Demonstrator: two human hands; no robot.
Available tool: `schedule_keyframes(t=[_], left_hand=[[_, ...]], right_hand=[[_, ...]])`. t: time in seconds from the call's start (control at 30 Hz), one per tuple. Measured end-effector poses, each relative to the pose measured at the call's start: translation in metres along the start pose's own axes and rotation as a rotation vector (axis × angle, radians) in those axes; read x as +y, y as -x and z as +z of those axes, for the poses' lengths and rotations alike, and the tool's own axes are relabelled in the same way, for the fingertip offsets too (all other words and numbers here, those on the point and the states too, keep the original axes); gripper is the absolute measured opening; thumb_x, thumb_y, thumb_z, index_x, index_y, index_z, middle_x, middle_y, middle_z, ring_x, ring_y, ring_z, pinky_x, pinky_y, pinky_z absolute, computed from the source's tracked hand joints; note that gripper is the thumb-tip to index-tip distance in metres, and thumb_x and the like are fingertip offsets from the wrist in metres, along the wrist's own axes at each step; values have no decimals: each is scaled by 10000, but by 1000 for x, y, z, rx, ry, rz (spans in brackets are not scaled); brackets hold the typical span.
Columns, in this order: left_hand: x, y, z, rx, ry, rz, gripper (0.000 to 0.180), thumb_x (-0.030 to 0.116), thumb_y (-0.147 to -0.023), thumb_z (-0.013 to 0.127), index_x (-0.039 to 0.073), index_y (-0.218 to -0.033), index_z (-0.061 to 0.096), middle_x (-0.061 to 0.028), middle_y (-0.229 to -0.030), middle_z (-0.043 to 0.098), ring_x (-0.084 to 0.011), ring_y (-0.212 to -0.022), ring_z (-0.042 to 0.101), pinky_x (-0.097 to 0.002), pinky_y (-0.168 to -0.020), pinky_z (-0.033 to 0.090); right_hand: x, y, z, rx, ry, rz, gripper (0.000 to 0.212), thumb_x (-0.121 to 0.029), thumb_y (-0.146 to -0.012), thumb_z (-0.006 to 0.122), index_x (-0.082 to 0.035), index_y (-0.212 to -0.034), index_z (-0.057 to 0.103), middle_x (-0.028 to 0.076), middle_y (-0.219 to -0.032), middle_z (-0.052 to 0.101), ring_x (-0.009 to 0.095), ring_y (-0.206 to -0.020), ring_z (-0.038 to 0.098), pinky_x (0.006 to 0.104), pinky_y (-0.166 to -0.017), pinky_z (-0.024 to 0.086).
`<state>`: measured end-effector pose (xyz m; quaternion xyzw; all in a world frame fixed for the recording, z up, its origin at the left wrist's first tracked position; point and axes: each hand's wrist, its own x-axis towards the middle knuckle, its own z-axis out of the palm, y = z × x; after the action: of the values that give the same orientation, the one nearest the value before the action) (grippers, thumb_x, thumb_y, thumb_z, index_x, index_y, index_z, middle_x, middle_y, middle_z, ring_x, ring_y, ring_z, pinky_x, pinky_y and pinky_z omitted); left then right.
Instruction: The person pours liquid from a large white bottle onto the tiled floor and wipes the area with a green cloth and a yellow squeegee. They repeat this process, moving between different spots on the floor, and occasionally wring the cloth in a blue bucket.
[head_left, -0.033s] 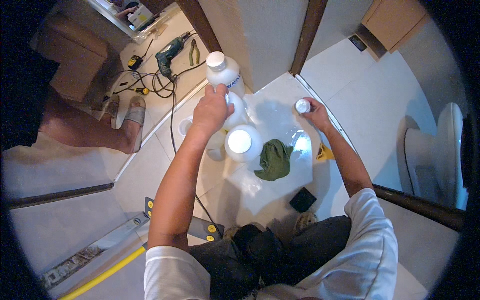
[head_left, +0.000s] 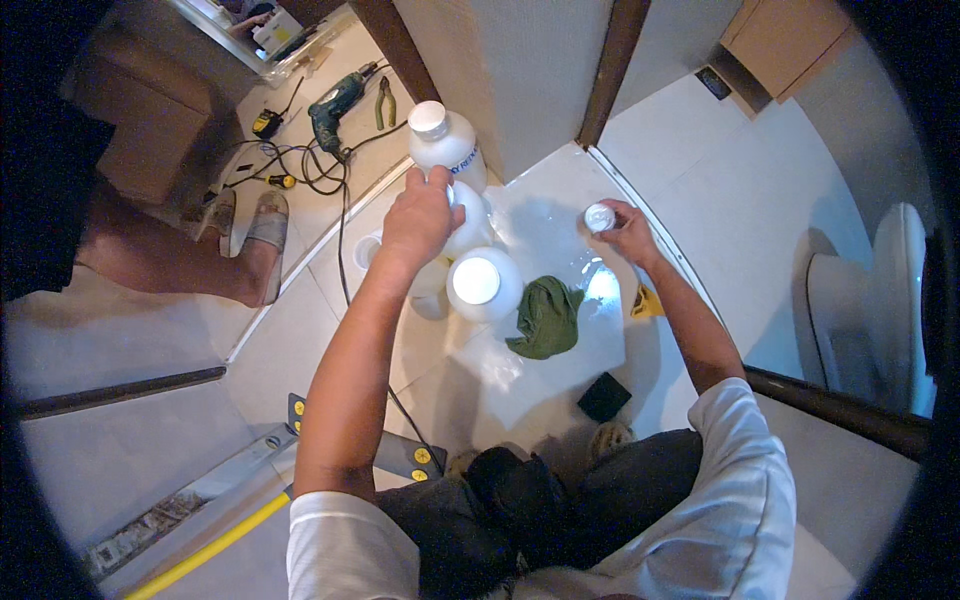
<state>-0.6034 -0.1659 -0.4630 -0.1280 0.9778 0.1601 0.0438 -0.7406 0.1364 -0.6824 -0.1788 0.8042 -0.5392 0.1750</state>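
My left hand (head_left: 418, 222) is closed round the top of a white plastic bottle (head_left: 472, 225), which stands on the floor between two others. Behind it is a taller white bottle (head_left: 447, 155) with a white cap; nearer me stands another capped white bottle (head_left: 490, 303). Off to the right, my right hand (head_left: 630, 238) pinches a small round white cap (head_left: 599, 217) above the wet, shiny floor. A crumpled green cloth (head_left: 547, 318) lies between my arms. Beside the bottles are a pale translucent container (head_left: 430, 285), partly hidden, and a white round-mouthed container (head_left: 367, 250).
A black square pad (head_left: 604, 397) and a yellow item (head_left: 645, 302) lie on the floor. At left are a drill (head_left: 335, 112), pliers (head_left: 386, 103), a dark cord (head_left: 346, 210) and another person's leg (head_left: 180, 255). A toilet (head_left: 870, 300) stands right; a level (head_left: 185, 510) lies lower left.
My right hand has shifted very slightly left and nearer with the cap. The left hand keeps its hold on the bottle.
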Motion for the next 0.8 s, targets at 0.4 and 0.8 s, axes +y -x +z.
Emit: schedule_keyframes(t=[0.4,0.8], left_hand=[[-11,-4,2,18,-54,7,415,220,-755,639,76,-1091,445,-202,-1052,466,-373,-921,554,-435,-791,460],[-7,-3,3,27,-77,-7,410,239,-782,621,110,-1113,417,-195,-1029,459,-372,-863,566,-440,-747,464]], right_hand=[[-53,76,30,-18,525,-217,586,-203,-496,794,-120,-1042,600,98,-920,571,297,-953,482,384,-813,402],[-62,233,29,-408,895,-498,269,-252,-664,649,-136,-894,573,81,-878,562,278,-873,549,411,-692,447]])
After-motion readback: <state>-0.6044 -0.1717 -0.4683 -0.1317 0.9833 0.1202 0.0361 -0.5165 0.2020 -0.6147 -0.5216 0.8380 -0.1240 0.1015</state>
